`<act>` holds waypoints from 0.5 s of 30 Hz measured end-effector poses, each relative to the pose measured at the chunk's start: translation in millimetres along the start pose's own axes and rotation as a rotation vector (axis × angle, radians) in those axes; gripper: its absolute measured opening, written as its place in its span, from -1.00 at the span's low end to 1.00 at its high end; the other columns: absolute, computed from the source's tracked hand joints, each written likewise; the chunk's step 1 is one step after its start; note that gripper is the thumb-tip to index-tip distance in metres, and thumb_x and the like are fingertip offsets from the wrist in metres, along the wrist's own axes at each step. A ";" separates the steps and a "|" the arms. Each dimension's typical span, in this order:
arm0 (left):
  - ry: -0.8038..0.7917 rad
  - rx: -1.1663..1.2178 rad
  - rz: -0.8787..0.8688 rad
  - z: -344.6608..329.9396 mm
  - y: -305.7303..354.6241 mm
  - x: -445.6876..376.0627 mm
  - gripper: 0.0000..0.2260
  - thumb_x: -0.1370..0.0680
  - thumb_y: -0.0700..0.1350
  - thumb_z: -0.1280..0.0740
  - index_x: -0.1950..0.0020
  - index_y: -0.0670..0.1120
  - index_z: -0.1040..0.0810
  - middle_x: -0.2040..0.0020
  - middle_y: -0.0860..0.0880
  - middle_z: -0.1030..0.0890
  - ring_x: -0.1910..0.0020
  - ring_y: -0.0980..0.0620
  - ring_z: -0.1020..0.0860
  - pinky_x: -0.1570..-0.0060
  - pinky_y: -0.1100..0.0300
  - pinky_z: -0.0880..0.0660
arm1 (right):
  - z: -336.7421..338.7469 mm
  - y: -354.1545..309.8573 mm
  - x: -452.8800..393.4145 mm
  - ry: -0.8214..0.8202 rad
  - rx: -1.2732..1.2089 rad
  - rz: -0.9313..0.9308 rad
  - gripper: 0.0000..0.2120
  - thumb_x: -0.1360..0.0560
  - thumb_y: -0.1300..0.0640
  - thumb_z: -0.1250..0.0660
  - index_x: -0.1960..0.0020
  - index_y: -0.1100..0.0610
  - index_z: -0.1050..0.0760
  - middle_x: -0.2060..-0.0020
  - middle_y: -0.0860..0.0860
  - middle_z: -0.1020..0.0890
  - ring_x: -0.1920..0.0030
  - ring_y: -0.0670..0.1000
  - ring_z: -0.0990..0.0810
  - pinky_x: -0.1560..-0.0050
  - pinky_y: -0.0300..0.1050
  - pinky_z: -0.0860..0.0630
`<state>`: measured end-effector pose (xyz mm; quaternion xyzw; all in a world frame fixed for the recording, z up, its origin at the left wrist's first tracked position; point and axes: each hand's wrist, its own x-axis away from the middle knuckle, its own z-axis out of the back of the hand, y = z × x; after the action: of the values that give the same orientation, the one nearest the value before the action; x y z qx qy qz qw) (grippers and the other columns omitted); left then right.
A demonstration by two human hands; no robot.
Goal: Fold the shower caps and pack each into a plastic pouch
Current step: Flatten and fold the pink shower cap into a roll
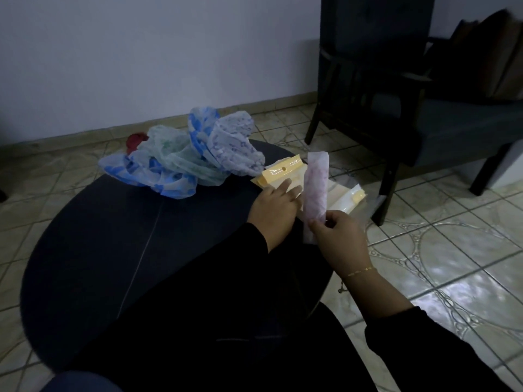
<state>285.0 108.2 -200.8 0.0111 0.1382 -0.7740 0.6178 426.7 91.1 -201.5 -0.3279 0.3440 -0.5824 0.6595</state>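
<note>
We see the right hand [336,236] pinching the folded cap [316,185] upright at frame centre — its long axis vertical — while the nearer left hand [274,205] rests flat-fingered on the pouch [276,172] just left.

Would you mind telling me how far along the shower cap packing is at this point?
One pink cap is already folded into a narrow strip, pinched at its lower end by the right hand. In hand: the left hand rests straight fingers on a yellow-topped pouch, the cap not yet inside. Left: the loose pile of caps on the dark table, unfolded. Another pouch lies alongside.
</note>
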 end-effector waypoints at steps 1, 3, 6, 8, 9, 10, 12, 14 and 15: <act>-0.029 -0.021 -0.007 -0.5 -1.9 -0.2 -0.66 -0.62 -0.10 -0.10 -0.37 -0.09 -0.42 -0.42 -0.05 -0.39 -0.49 -0.09 -0.18 -0.31 0.02 -0.19 | -1.7 0.9 0.7 -0.002 0.007 0.002 -0.82 -0.51 0.06 -0.28 0.17 0.15 -0.53 0.41 -0.05 -0.50 0.36 -0.06 -0.46 0.40 -0.19 -0.27; -0.020 0.009 -0.010 -1.3 -3.4 2.5 -0.73 -0.60 -0.13 -0.15 -0.22 -0.11 -0.55 -0.26 -0.06 -0.55 -0.40 -0.11 -0.34 -0.21 0.03 -0.29 | -4.4 1.8 1.2 -0.001 0.012 0.005 -0.84 -0.51 0.06 -0.27 0.12 0.14 -0.54 0.39 -0.07 -0.51 0.34 -0.05 -0.48 0.40 -0.19 -0.27; 0.082 0.061 0.008 -7.1 -4.0 7.4 -0.78 -0.44 -0.14 -0.20 0.25 -0.11 -0.64 0.26 -0.07 -0.66 0.11 -0.10 -0.64 0.21 0.14 -0.46 | -6.1 0.8 2.8 0.006 0.026 0.007 -0.85 -0.52 0.04 -0.27 0.07 0.10 -0.54 0.38 -0.10 -0.51 0.29 -0.02 -0.51 0.40 -0.20 -0.26; 0.159 0.094 0.049 -15.9 -6.1 10.4 -0.74 -0.37 -0.11 -0.13 0.32 -0.10 -0.61 0.37 -0.05 -0.60 0.33 -0.06 -0.59 0.34 0.18 -0.43 | -7.0 -1.3 5.4 0.018 0.037 0.021 -0.86 -0.52 0.04 -0.26 0.09 0.09 -0.52 0.38 -0.10 -0.50 0.31 -0.03 -0.50 0.40 -0.20 -0.27; 0.175 0.105 0.067 -16.9 -6.0 13.5 -0.74 -0.36 -0.12 -0.12 0.31 -0.11 -0.60 0.37 -0.05 -0.59 0.38 -0.06 -0.57 0.36 0.18 -0.43 | -7.8 -2.6 7.0 0.023 0.036 0.028 -0.87 -0.52 0.04 -0.26 0.11 0.08 -0.51 0.38 -0.09 -0.50 0.33 -0.06 -0.49 0.41 -0.20 -0.26; 0.188 0.119 0.079 -15.2 -6.0 16.5 -0.75 -0.35 -0.13 -0.12 0.31 -0.11 -0.59 0.37 -0.05 -0.58 0.40 -0.06 -0.55 0.37 0.17 -0.42 | -8.6 -4.2 8.4 0.029 0.032 0.033 -0.88 -0.52 0.05 -0.26 0.12 0.08 -0.49 0.38 -0.09 -0.49 0.35 -0.08 -0.47 0.41 -0.20 -0.25; 0.223 0.118 0.088 -16.4 -8.1 23.6 -0.78 -0.36 -0.14 -0.13 0.30 -0.10 -0.56 0.36 -0.05 -0.57 0.40 -0.07 -0.54 0.37 0.15 -0.41 | -9.9 -7.4 10.5 0.043 0.032 0.037 -0.88 -0.52 0.05 -0.25 0.16 0.07 -0.45 0.39 -0.08 -0.47 0.37 -0.12 -0.44 0.41 -0.19 -0.23; 0.264 0.089 0.101 -17.6 -10.2 33.3 -0.81 -0.39 -0.14 -0.14 0.29 -0.08 -0.54 0.35 -0.04 -0.55 0.39 -0.06 -0.52 0.36 0.16 -0.38 | -11.1 -10.2 12.3 0.051 0.053 0.045 -0.86 -0.51 0.05 -0.25 0.19 0.08 -0.41 0.38 -0.07 -0.46 0.37 -0.11 -0.42 0.42 -0.18 -0.24; 0.282 0.085 0.113 -18.1 -10.8 38.7 -0.82 -0.39 -0.14 -0.15 0.29 -0.08 -0.54 0.34 -0.04 -0.55 0.38 -0.06 -0.52 0.35 0.16 -0.37 | -12.3 -11.0 13.2 0.046 0.066 0.052 -0.86 -0.50 0.05 -0.25 0.19 0.09 -0.41 0.38 -0.06 -0.46 0.37 -0.08 -0.42 0.41 -0.17 -0.26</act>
<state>262.6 77.6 -223.3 0.1537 0.1897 -0.7339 0.6339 411.5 76.4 -200.0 -0.2833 0.3481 -0.5837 0.6767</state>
